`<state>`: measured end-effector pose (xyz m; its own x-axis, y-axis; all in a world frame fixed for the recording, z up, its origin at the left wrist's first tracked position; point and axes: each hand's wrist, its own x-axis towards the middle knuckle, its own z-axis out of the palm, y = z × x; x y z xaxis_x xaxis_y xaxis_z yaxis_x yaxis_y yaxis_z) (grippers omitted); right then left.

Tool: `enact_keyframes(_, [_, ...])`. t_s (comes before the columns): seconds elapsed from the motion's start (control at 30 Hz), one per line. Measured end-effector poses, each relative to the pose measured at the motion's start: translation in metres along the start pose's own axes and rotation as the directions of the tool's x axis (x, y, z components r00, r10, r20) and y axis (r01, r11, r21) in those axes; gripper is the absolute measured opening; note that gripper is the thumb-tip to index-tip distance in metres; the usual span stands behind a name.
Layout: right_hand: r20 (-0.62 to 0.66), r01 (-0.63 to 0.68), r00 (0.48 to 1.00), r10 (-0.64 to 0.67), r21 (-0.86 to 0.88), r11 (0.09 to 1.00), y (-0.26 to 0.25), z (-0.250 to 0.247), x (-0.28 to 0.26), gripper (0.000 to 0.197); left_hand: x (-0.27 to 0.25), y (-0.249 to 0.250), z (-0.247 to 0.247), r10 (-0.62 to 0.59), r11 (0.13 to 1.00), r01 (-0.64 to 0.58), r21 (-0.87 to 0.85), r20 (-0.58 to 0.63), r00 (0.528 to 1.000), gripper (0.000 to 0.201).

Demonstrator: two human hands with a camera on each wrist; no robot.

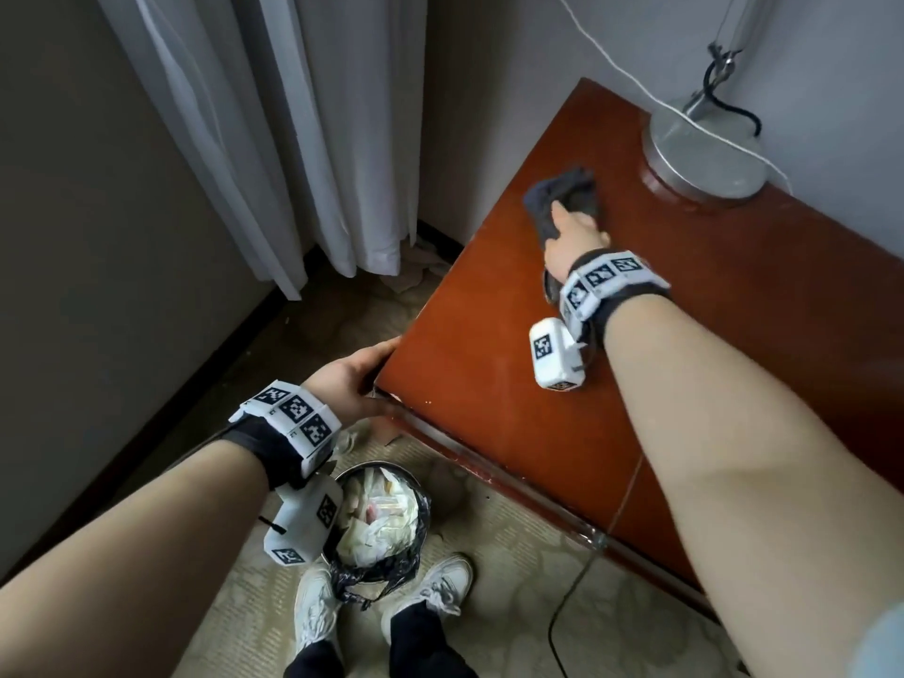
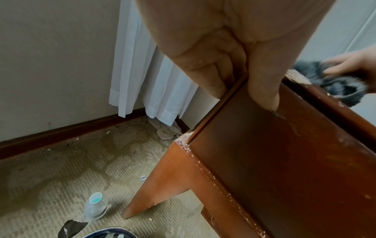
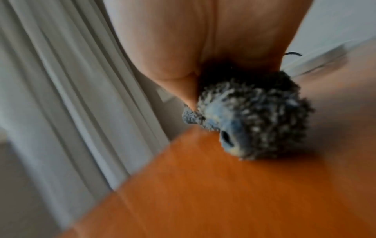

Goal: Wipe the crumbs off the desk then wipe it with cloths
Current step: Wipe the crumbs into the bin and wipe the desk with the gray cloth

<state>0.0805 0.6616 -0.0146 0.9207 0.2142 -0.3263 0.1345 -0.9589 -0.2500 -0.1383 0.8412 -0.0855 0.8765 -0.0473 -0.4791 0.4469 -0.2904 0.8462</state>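
While left hand [image 1: 353, 379] clamps bench [image 1: 636, 384] corner, right hand [image 1: 575, 234] clenches dark cloth [image 1: 567, 193]; flatten it, overlap strokes toward the bin [image 1: 386, 521].

Desk [image 1: 489, 335]: reddish-brown wood, top showing a smooth, glossy varnish; finish is chipping pale along the edges in the left wrist view. Cloth [image 1: 567, 195]: dark grey, looking nubby and rough. Lamp base [image 1: 704, 159]: brushed metal, giving a dull sheen. Curtain [image 1: 274, 139]: thin white fabric, matt. Bin liner [image 1: 391, 570]: black plastic, shining.
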Motion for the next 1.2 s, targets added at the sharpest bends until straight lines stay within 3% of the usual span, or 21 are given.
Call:
enact_keyframes(0.07, [0.061, -0.014, 0.998, 0.023, -0.139, 0.99, -0.013, 0.019, 0.0, 0.061, 0.0, 0.003, 0.0, -0.013, 1.0, 0.013, 0.009, -0.011, 1.0, 0.091])
enact_keyframes(0.13, [0.122, 0.168, 0.982, -0.145, -0.208, 0.964, -0.021, 0.032, -0.021, 0.062, -0.003, 0.006, 0.0, -0.036, 0.999, 0.037, 0.023, -0.02, 0.999, 0.086])
enact_keyframes(0.17, [0.164, 0.303, 0.948, -0.271, -0.222, 0.927, -0.024, 0.038, -0.038, 0.062, -0.004, 0.008, 0.0, -0.038, 0.999, 0.039, 0.038, -0.027, 0.999, 0.083])
enact_keyframes(0.23, [0.277, 0.525, 0.839, -0.468, -0.186, 0.831, -0.021, 0.049, -0.081, 0.063, -0.006, 0.01, -0.001, -0.029, 0.995, 0.033, 0.099, -0.045, 0.999, 0.075])
enact_keyframes(0.3, [0.393, 0.648, 0.728, -0.562, -0.129, 0.75, -0.011, 0.059, -0.128, 0.064, -0.008, 0.008, -0.002, -0.06, 0.982, 0.068, 0.176, -0.049, 0.997, 0.067])
enact_keyframes(0.4, [0.563, 0.751, 0.544, -0.622, 0.003, 0.66, 0.016, 0.057, -0.17, 0.059, -0.013, 0.008, -0.003, -0.107, 0.987, 0.1, 0.125, 0.052, 0.993, 0.071])
enact_keyframes(0.43, [0.596, 0.748, 0.509, -0.62, 0.05, 0.662, 0.024, 0.05, -0.176, 0.057, -0.016, 0.008, -0.004, -0.114, 0.987, 0.106, 0.121, 0.065, 0.991, 0.073])
enact_keyframes(0.47, [0.596, 0.717, 0.514, -0.617, 0.096, 0.69, 0.031, 0.042, -0.179, 0.055, -0.018, 0.01, -0.004, -0.11, 0.987, 0.103, 0.122, 0.053, 0.992, 0.074])
enact_keyframes(0.5, [0.551, 0.666, 0.559, -0.62, 0.148, 0.731, 0.036, 0.035, -0.18, 0.055, -0.02, 0.012, -0.004, -0.09, 0.987, 0.085, 0.136, 0.034, 0.995, 0.074])
enact_keyframes(0.6, [0.153, 0.528, 0.809, -0.568, 0.235, 0.816, 0.043, 0.019, -0.167, 0.053, -0.025, 0.016, -0.002, -0.049, 0.991, 0.046, 0.123, 0.016, 0.999, 0.079])
enact_keyframes(0.67, [-0.073, 0.355, 0.935, -0.347, 0.156, 0.922, 0.039, 0.026, -0.156, 0.054, -0.027, 0.019, 0.002, -0.037, 0.993, 0.035, 0.116, 0.015, 0.999, 0.083])
enact_keyframes(0.7, [-0.096, 0.225, 0.972, -0.216, 0.101, 0.969, 0.035, 0.034, -0.153, 0.055, -0.028, 0.019, 0.004, -0.036, 0.991, 0.035, 0.126, 0.006, 0.999, 0.083])
enact_keyframes(0.77, [-0.034, 0.087, 0.996, -0.088, -0.036, 0.996, 0.028, 0.055, -0.16, 0.059, -0.032, 0.018, 0.007, -0.038, 0.988, 0.039, 0.148, -0.006, 0.999, 0.084])
enact_keyframes(0.83, [0.044, 0.188, 0.982, -0.184, -0.111, 0.976, 0.027, 0.074, -0.18, 0.064, -0.034, 0.016, 0.008, -0.04, 0.98, 0.044, 0.193, -0.024, 0.999, 0.083])
enact_keyframes(0.97, [0.312, 0.464, 0.847, -0.431, -0.035, 0.885, 0.048, 0.08, -0.233, 0.062, -0.041, 0.021, 0.012, -0.046, 0.963, 0.066, 0.262, -0.082, 0.996, 0.082])
enact_keyframes(1.0, [0.322, 0.482, 0.83, -0.455, -0.005, 0.876, 0.059, 0.075, -0.243, 0.06, -0.042, 0.025, 0.013, -0.037, 0.952, 0.061, 0.299, -0.086, 0.996, 0.081])
enact_keyframes(1.03, [0.269, 0.467, 0.849, -0.455, 0.024, 0.884, 0.072, 0.069, -0.251, 0.059, -0.044, 0.028, 0.015, -0.032, 0.941, 0.057, 0.333, -0.082, 0.996, 0.081])
enact_keyframes(1.1, [-0.005, 0.324, 0.946, -0.325, 0.107, 0.94, 0.104, 0.058, -0.257, 0.057, -0.046, 0.031, 0.017, -0.055, 0.935, 0.079, 0.345, -0.08, 0.995, 0.083])
enact_keyframes(1.13, [-0.155, 0.187, 0.975, -0.161, 0.173, 0.967, 0.122, 0.053, -0.257, 0.055, -0.046, 0.032, 0.018, -0.067, 0.933, 0.094, 0.348, -0.089, 0.994, 0.084])
enact_keyframes(1.17, [-0.24, 0.018, 0.97, 0.039, 0.232, 0.972, 0.138, 0.049, -0.255, 0.054, -0.047, 0.034, 0.02, -0.067, 0.93, 0.098, 0.354, -0.101, 0.993, 0.085])
enact_keyframes(1.2, [-0.238, -0.181, 0.94, 0.244, 0.257, 0.949, 0.15, 0.047, -0.253, 0.054, -0.047, 0.035, 0.021, -0.063, 0.931, 0.098, 0.35, -0.11, 0.992, 0.086])
